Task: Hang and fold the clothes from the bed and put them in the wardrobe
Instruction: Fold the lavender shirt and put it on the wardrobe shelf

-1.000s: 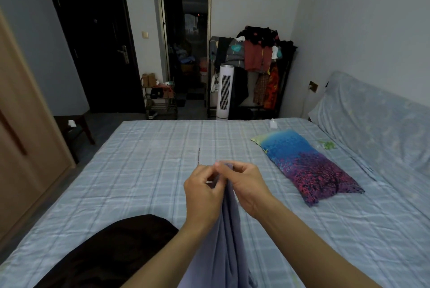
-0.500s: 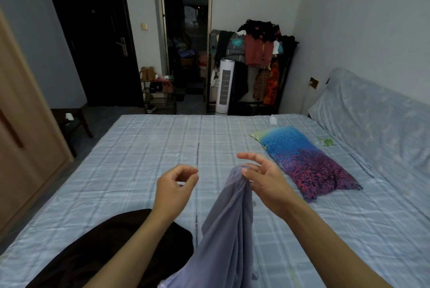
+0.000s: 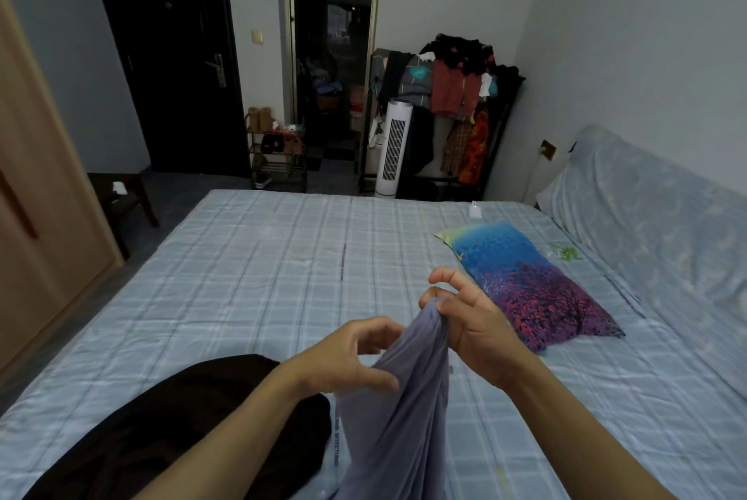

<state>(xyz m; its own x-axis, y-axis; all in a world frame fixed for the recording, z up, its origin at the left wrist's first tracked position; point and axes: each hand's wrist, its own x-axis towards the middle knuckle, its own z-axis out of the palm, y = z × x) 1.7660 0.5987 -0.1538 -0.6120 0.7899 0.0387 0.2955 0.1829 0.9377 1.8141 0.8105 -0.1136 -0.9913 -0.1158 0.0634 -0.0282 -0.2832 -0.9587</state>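
The right hand (image 3: 471,327) pinches the top edge of a soft grey-lavender cloth garment (image 3: 398,410), holding it up above the pale blue checked bed sheet (image 3: 250,281) so that the fabric hangs down in long folds toward the near edge of the bed. The upper fingers of that hand are spread and lifted clear; the grasp seems to lie between the thumb and the lower fingers. The left hand (image 3: 349,358) is beside the garment with its fingers curved and parted, its thumb touching the hanging cloth, but whether it has taken hold of any fabric cannot be told; it looks more like reaching for a second corner.

A crumpled black garment (image 3: 169,427) lies on the sheet just left of the hanging one, not folded. A blue and purple printed pillow (image 3: 525,281) rests on the bed to the right of the hands, well apart from the clothes. The light wooden wardrobe (image 3: 36,184) stands off the left side of the bed, and its door appears closed.

Judging by this, the task is at an early stage: no garment on the bed shows as folded, no hanger is in view, and nothing can be seen going into the wardrobe. The lavender piece needs spreading and folding or hanging, and the black one waits untouched
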